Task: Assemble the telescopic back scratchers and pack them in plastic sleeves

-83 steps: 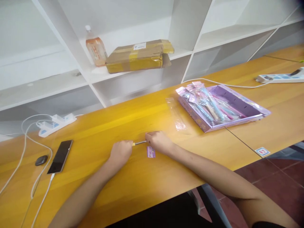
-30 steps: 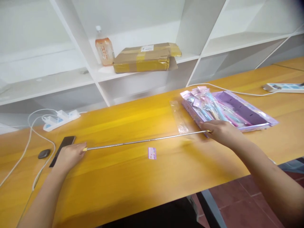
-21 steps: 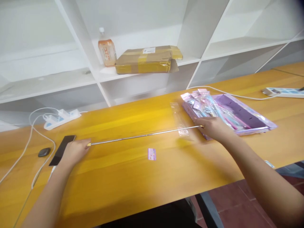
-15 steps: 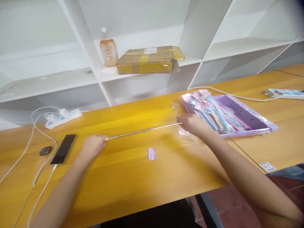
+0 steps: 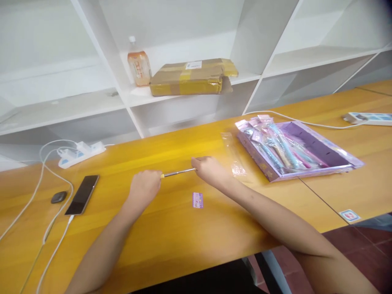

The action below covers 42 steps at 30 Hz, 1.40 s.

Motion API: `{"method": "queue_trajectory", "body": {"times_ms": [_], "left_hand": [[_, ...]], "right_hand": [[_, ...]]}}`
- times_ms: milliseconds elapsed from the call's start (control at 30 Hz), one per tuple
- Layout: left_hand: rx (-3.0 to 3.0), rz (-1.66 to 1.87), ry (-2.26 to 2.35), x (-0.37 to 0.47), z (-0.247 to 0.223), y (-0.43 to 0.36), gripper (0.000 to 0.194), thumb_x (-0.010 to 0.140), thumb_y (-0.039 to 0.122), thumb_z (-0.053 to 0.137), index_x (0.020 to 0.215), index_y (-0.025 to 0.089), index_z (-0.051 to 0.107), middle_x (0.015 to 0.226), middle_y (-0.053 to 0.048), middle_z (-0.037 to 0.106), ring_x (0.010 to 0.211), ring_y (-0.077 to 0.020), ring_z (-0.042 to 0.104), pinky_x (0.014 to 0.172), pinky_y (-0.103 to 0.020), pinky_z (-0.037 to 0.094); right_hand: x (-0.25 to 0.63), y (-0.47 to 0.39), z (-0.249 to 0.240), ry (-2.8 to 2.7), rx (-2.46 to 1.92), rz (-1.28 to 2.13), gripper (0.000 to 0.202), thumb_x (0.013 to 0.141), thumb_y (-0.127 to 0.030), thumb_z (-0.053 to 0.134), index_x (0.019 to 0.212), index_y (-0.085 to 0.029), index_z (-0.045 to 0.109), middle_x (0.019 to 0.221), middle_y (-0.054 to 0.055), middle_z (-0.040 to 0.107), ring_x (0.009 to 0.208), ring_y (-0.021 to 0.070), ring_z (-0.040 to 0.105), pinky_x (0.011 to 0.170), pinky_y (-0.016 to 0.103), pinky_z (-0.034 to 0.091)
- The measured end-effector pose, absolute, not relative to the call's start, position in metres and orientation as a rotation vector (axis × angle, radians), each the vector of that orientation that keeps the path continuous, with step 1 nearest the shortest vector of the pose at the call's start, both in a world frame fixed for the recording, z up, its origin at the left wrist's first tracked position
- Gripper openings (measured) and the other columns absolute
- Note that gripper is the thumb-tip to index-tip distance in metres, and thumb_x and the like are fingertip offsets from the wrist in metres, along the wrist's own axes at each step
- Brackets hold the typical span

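Between my two hands is a thin metal telescopic rod (image 5: 178,173) with a yellow part at its left end. My left hand (image 5: 145,187) is closed around that yellow end. The other end sits in the closed fingers of my right hand (image 5: 208,168); what is on that end is hidden in the fist. Below the rod, a small purple printed card (image 5: 197,200) lies flat on the table. A clear plastic wrapper (image 5: 233,157) lies just beyond my right hand, next to the purple tray.
The purple tray (image 5: 346,165) holds several wrapped, coloured stick-like items (image 5: 280,143). At left lie a phone (image 5: 82,195) on a cable, a black fob-like object (image 5: 59,197) and a power strip (image 5: 82,154). A taped cardboard box (image 5: 192,77) and a bottle (image 5: 139,67) stand on the shelf.
My hands have come closer together, the right one moving left and the left one moving right. The visible rod between them is now much shorter.
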State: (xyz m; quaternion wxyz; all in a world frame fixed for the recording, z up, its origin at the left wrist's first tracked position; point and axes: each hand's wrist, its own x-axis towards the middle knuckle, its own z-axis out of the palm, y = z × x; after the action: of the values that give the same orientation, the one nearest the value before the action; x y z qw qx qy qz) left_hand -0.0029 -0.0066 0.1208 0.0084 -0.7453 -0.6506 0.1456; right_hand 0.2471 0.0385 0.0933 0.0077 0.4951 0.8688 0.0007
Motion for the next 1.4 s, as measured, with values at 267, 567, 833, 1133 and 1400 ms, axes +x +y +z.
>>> {"method": "queue_trajectory", "body": {"times_ms": [267,567,833,1133,1400], "left_hand": [[-2.401,0.436,-2.014,-0.001,0.112,-0.003,0.032,0.101,0.017,0.044,0.098,0.02,0.075,0.092,-0.011,0.08,0.084,-0.0258,0.075,0.066,-0.032,0.04],[-2.404,0.483,-2.044,0.002,0.109,-0.007,0.033,0.101,0.016,0.044,0.101,0.02,0.077,0.097,-0.014,0.08,0.091,-0.0295,0.078,0.071,-0.034,0.047],[-2.446,0.509,-2.068,0.018,0.115,-0.015,0.033,0.102,0.018,0.045,0.103,0.02,0.078,0.097,-0.013,0.081,0.092,-0.0277,0.078,0.074,-0.033,0.051],[-2.532,0.544,-2.003,0.018,0.103,-0.015,0.035,0.101,0.014,0.043,0.103,0.019,0.078,0.1,-0.014,0.08,0.091,-0.0303,0.078,0.076,-0.037,0.054],[-2.533,0.517,-1.963,0.015,0.098,-0.012,0.035,0.103,0.017,0.043,0.102,0.019,0.078,0.099,-0.014,0.081,0.092,-0.0302,0.079,0.075,-0.036,0.053]], "right_hand": [[0.252,0.039,0.095,2.708,1.527,0.007,0.029,0.1,-0.006,0.046,0.111,-0.011,0.073,0.094,0.013,0.076,0.077,0.0215,0.063,0.064,0.035,0.021],[0.253,0.037,0.09,2.681,1.464,-0.007,0.029,0.098,-0.003,0.046,0.11,-0.011,0.071,0.093,0.013,0.075,0.076,0.0216,0.064,0.063,0.035,0.021],[0.241,0.021,0.093,2.714,1.425,-0.007,0.027,0.099,-0.003,0.047,0.111,-0.011,0.069,0.09,0.013,0.074,0.073,0.0216,0.065,0.062,0.035,0.021],[0.22,0.017,0.07,2.771,1.329,-0.1,0.026,0.102,-0.003,0.047,0.11,-0.012,0.069,0.091,0.011,0.075,0.075,0.0214,0.067,0.062,0.032,0.027],[0.225,0.017,0.074,2.751,1.343,-0.112,0.025,0.101,-0.004,0.048,0.111,-0.012,0.069,0.095,0.013,0.075,0.082,0.024,0.071,0.065,0.031,0.033]]}}
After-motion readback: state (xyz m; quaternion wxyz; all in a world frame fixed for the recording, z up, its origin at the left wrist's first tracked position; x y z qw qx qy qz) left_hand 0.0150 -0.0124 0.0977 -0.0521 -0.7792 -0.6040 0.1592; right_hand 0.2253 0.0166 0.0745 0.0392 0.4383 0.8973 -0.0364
